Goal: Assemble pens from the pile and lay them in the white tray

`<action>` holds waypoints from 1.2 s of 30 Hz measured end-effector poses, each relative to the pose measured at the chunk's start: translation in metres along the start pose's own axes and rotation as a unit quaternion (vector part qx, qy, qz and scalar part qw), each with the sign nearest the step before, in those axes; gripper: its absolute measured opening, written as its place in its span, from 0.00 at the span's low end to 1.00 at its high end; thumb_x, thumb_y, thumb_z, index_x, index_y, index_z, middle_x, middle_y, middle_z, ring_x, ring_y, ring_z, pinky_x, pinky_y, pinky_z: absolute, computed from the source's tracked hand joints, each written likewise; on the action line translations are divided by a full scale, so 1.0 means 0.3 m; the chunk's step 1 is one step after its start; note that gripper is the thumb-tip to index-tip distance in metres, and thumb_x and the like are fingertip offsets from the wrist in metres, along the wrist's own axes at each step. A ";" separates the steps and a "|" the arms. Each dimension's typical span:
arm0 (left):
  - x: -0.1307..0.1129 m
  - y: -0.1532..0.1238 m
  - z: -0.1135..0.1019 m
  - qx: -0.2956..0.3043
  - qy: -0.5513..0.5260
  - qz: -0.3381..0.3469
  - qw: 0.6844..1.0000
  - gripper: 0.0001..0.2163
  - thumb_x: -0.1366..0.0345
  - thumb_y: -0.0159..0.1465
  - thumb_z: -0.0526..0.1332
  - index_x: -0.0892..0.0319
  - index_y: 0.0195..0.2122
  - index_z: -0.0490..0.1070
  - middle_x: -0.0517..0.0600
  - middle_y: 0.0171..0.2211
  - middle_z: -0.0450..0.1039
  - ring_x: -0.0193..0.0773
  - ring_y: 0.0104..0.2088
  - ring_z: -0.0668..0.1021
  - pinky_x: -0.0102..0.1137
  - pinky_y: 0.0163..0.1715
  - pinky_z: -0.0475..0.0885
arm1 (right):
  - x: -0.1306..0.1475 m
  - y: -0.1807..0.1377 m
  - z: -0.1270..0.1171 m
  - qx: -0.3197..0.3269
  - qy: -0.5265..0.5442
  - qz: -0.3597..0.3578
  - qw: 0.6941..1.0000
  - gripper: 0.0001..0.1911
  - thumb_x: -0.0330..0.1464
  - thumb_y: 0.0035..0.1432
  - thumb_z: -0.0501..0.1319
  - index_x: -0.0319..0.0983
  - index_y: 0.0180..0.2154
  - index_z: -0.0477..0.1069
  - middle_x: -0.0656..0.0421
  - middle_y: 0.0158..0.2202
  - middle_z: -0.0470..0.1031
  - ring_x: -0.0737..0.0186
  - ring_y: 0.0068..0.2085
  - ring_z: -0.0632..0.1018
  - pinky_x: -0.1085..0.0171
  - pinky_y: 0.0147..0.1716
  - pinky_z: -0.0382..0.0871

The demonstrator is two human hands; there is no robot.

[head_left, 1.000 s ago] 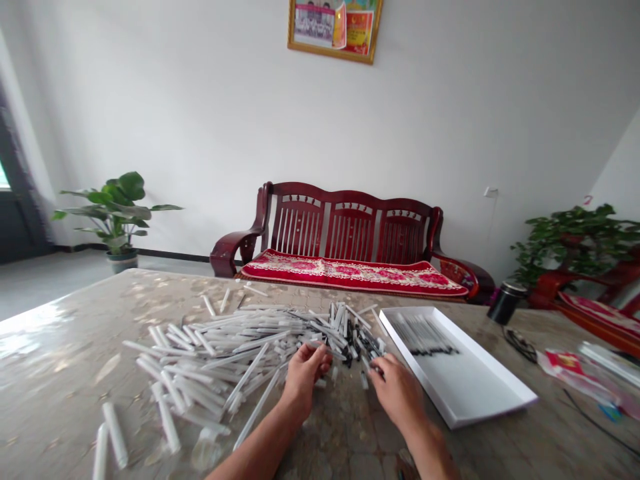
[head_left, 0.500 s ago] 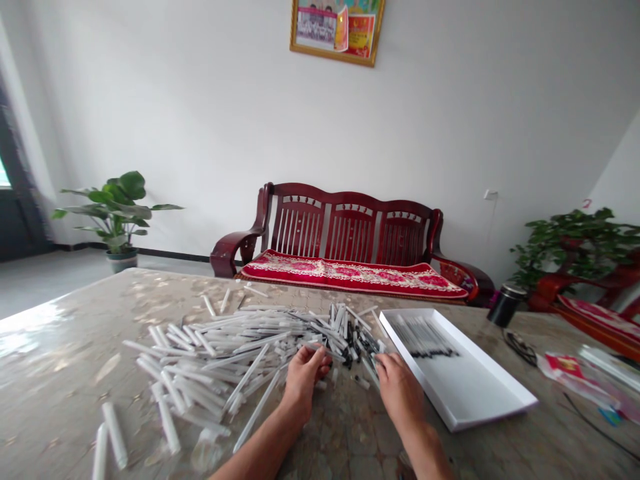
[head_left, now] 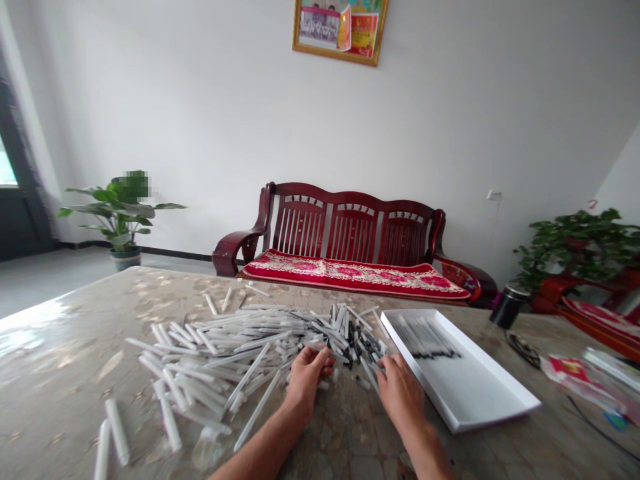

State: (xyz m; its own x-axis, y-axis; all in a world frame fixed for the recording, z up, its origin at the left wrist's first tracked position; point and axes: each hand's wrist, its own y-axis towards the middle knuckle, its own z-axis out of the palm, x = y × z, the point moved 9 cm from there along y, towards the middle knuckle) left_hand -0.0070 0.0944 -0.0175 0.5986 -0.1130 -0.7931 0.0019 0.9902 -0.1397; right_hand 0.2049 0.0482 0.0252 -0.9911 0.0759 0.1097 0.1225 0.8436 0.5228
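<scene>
A large heap of whitish, see-through pen barrels [head_left: 200,373] spreads over the table, with black-ended pen parts [head_left: 357,340] at its right side. At the heap's near edge, my left hand [head_left: 306,373] is closed, thumb and forefinger pinching a pale pen barrel [head_left: 316,346]. My right hand [head_left: 401,387] lies palm down between the heap and a shallow white box [head_left: 493,393]. Its fingers are curled together beside a pale tube [head_left: 371,375]; what they hold is hidden. Inside the box, a row of thin clear pens with black ends [head_left: 425,337] lies side by side.
The patterned table [head_left: 60,373] carries two loose barrels [head_left: 117,432] at the left. To the right are a black canister [head_left: 509,307], a dark cable [head_left: 523,350] and plastic packets [head_left: 575,373]. A red wooden bench [head_left: 353,227] stands behind the table.
The view has shifted very slightly. Both hands stay almost where they were, with only small finger movements. The pens in the box look the same.
</scene>
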 end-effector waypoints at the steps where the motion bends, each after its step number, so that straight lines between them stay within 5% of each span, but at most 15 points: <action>1: 0.002 0.001 0.000 0.000 -0.001 0.001 1.000 0.21 0.54 0.38 0.76 0.61 0.27 0.74 0.44 0.22 0.73 0.30 0.23 0.76 0.22 0.22 0.69 | 0.002 0.001 -0.009 -0.017 0.024 -0.003 1.000 0.04 0.29 0.57 0.59 0.42 0.35 0.72 0.56 0.37 0.77 0.55 0.39 0.79 0.63 0.35 0.70; 11: 0.019 0.006 0.006 0.004 -0.020 -0.010 1.000 0.23 0.54 0.36 0.77 0.61 0.28 0.74 0.45 0.23 0.76 0.33 0.25 0.78 0.24 0.24 0.71 | 0.144 -0.033 -0.072 -0.097 0.217 -0.113 0.965 0.12 0.29 0.65 0.52 0.42 0.44 0.73 0.56 0.38 0.78 0.61 0.40 0.79 0.65 0.41 0.70; 25: 0.022 -0.015 0.037 0.044 0.017 -0.009 0.999 0.21 0.54 0.38 0.77 0.61 0.28 0.74 0.47 0.23 0.77 0.36 0.25 0.80 0.27 0.25 0.73 | 0.160 -0.033 -0.089 -0.090 0.296 -0.102 0.945 0.12 0.34 0.65 0.55 0.42 0.40 0.77 0.54 0.36 0.78 0.59 0.39 0.79 0.63 0.40 0.74; 31: -0.028 -0.029 0.073 0.093 0.037 0.048 0.994 0.19 0.53 0.43 0.75 0.61 0.28 0.73 0.47 0.22 0.76 0.35 0.24 0.78 0.27 0.25 0.73 | 0.140 -0.023 -0.069 -0.030 0.411 -0.024 0.911 0.10 0.36 0.60 0.58 0.42 0.36 0.78 0.55 0.34 0.79 0.58 0.37 0.79 0.64 0.38 0.73; 36: -0.052 -0.048 0.105 0.115 0.054 0.071 0.989 0.20 0.52 0.42 0.75 0.61 0.26 0.73 0.47 0.20 0.75 0.35 0.22 0.77 0.28 0.24 0.73 | 0.095 -0.040 0.048 0.071 0.536 0.117 0.833 0.14 0.44 0.53 0.63 0.40 0.33 0.78 0.60 0.22 0.75 0.61 0.23 0.74 0.65 0.22 0.68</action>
State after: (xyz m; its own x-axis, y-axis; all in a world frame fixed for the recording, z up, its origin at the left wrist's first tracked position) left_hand 0.0089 0.0847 0.0157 0.5162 0.0322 -0.8559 0.1134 0.9879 0.1055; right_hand 0.1744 0.0479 0.0099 -0.3143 -0.2070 0.9265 0.2225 0.9327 0.2839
